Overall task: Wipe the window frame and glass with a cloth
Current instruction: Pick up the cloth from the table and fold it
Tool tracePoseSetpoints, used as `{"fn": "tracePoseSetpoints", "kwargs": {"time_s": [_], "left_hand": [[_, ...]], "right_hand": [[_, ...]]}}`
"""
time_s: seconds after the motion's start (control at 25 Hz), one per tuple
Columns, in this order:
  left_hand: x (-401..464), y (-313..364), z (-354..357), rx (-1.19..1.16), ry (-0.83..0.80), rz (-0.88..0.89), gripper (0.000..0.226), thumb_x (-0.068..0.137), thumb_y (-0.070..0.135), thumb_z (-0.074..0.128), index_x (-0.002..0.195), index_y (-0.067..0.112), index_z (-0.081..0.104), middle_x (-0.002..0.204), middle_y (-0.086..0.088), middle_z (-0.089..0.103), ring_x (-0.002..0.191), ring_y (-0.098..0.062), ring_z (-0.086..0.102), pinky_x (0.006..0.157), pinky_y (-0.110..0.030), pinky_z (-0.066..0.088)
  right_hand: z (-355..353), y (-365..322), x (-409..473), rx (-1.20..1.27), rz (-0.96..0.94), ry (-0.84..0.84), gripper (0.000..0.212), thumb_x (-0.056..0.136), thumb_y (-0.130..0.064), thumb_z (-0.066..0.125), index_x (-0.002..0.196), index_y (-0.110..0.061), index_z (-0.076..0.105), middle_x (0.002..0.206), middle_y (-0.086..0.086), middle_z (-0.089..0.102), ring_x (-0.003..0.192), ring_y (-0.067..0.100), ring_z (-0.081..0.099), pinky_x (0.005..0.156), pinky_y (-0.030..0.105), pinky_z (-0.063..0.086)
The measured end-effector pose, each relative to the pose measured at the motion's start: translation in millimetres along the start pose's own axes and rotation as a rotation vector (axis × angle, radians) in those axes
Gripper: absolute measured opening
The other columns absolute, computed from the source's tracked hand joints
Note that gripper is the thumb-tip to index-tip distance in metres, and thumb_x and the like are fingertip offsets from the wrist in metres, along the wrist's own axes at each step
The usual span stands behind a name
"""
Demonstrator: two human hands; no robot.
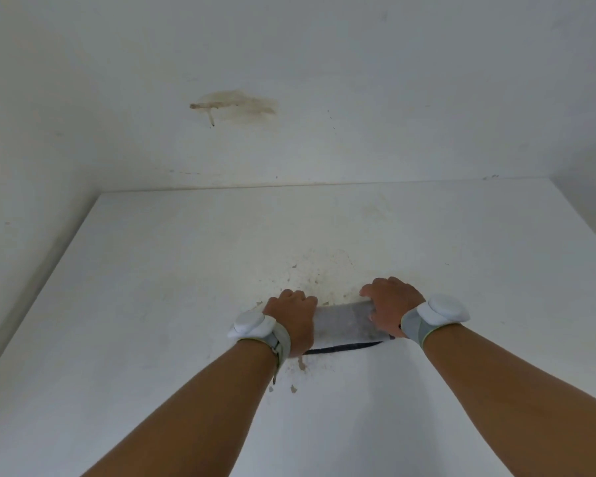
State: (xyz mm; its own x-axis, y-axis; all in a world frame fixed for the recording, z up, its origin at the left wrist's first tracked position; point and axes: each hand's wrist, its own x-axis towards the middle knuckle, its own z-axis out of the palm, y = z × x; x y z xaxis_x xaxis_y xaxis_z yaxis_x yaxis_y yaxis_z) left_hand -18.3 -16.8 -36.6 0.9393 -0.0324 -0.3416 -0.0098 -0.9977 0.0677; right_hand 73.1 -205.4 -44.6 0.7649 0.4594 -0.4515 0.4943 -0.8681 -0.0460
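Note:
A pale grey cloth (343, 323) with a dark edge lies stretched flat on a white surface (186, 270), low in the middle of the head view. My left hand (291, 320) presses on the cloth's left end with its fingers curled. My right hand (389, 306) grips the cloth's right end, fingers bent over it. Both wrists wear grey bands with white round devices. Brownish specks and smears dot the surface around the cloth. No window frame or glass is in view.
The white surface meets a white wall (324, 80) along a back edge. A brown stain (236, 106) marks the wall above. Another wall closes the left side, and the surface's right corner lies at the far right.

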Motion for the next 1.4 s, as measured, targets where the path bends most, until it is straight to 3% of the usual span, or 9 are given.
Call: {"fn": "tracePoseSetpoints", "kwargs": {"time_s": [0.28,0.52,0.64,0.76,0.88,0.96,1.08,1.2,1.4], "left_hand": [[12.1,-34.8,-11.4,0.069,-0.194,-0.025,0.023,0.089,0.021,0.053,0.108,0.014,0.062,0.115,-0.006,0.062,0.105,-0.026,0.061,0.089,-0.036,0.051],[-11.0,-76.8,-39.8,0.090,0.395,0.189,0.018,0.073,0.001,0.061,0.081,0.016,0.057,0.080,-0.003,0.056,0.068,-0.023,0.053,0.058,-0.031,0.045],[-36.2,-70.8,-4.8,0.163,0.374,0.258,0.024,0.056,-0.002,0.065,0.073,0.014,0.061,0.072,-0.006,0.058,0.064,-0.026,0.056,0.055,-0.033,0.048],[-60.9,-50.6,42.1,0.157,0.155,0.202,0.030,0.052,0.027,0.077,0.079,0.022,0.065,0.078,0.000,0.062,0.069,-0.022,0.062,0.059,-0.035,0.055],[-61.4,-31.3,48.8,0.073,0.179,0.145,0.037,0.062,0.042,0.066,0.094,0.023,0.064,0.091,0.000,0.063,0.078,-0.022,0.063,0.066,-0.035,0.055],[-54.1,-15.9,39.8,0.035,0.220,0.131,0.048,0.071,0.042,0.057,0.114,0.020,0.060,0.116,-0.007,0.062,0.102,-0.029,0.062,0.083,-0.041,0.054],[-45.9,10.5,32.3,-0.036,0.044,0.122,0.062,0.089,0.039,0.047,0.145,0.017,0.032,0.155,-0.011,0.026,0.143,-0.031,0.025,0.115,-0.043,0.025],[-43.0,21.2,34.2,-0.019,0.011,0.106,0.067,0.091,0.038,0.049,0.149,0.018,0.022,0.159,-0.010,0.013,0.147,-0.029,0.011,0.118,-0.041,0.018],[-37.7,9.6,30.5,-0.041,-0.038,0.127,0.071,0.084,0.022,0.058,0.148,0.020,0.026,0.158,-0.008,0.015,0.145,-0.027,0.015,0.116,-0.039,0.026]], "right_hand": [[-18.1,0.1,-5.6,0.017,-0.053,-0.003,0.027,0.087,-0.010,0.051,0.108,-0.016,0.065,0.111,0.003,0.058,0.102,0.024,0.058,0.081,0.030,0.048],[-42.6,9.5,-19.3,0.112,-0.212,0.371,0.010,0.084,-0.011,0.052,0.088,-0.020,0.053,0.089,-0.002,0.047,0.081,0.021,0.048,0.068,0.031,0.039],[-8.6,5.8,-33.4,-0.015,-0.305,0.379,0.017,0.068,-0.011,0.067,0.082,-0.017,0.059,0.084,0.006,0.055,0.072,0.029,0.057,0.056,0.036,0.045],[25.5,5.9,-45.4,-0.039,-0.305,0.229,0.028,0.074,-0.024,0.063,0.101,-0.020,0.059,0.102,0.003,0.053,0.090,0.027,0.056,0.067,0.033,0.041],[27.9,8.0,-44.2,0.168,-0.130,0.193,0.036,0.084,-0.040,0.054,0.116,-0.023,0.051,0.113,-0.002,0.045,0.102,0.021,0.052,0.079,0.028,0.041],[22.6,7.0,-36.6,0.338,0.055,0.188,0.040,0.087,-0.045,0.055,0.119,-0.022,0.049,0.117,-0.001,0.046,0.102,0.022,0.055,0.083,0.031,0.045],[18.4,3.2,-26.0,0.482,0.255,0.107,0.048,0.087,-0.046,0.057,0.124,-0.017,0.048,0.121,0.005,0.053,0.106,0.025,0.055,0.087,0.033,0.046],[16.2,-3.8,-18.4,0.498,0.289,0.063,0.047,0.086,-0.045,0.059,0.119,-0.014,0.050,0.116,0.007,0.059,0.104,0.026,0.056,0.084,0.031,0.047],[15.7,-14.3,-12.8,0.398,0.265,0.021,0.038,0.085,-0.035,0.058,0.115,-0.012,0.051,0.113,0.008,0.060,0.098,0.027,0.057,0.075,0.030,0.045]]}}
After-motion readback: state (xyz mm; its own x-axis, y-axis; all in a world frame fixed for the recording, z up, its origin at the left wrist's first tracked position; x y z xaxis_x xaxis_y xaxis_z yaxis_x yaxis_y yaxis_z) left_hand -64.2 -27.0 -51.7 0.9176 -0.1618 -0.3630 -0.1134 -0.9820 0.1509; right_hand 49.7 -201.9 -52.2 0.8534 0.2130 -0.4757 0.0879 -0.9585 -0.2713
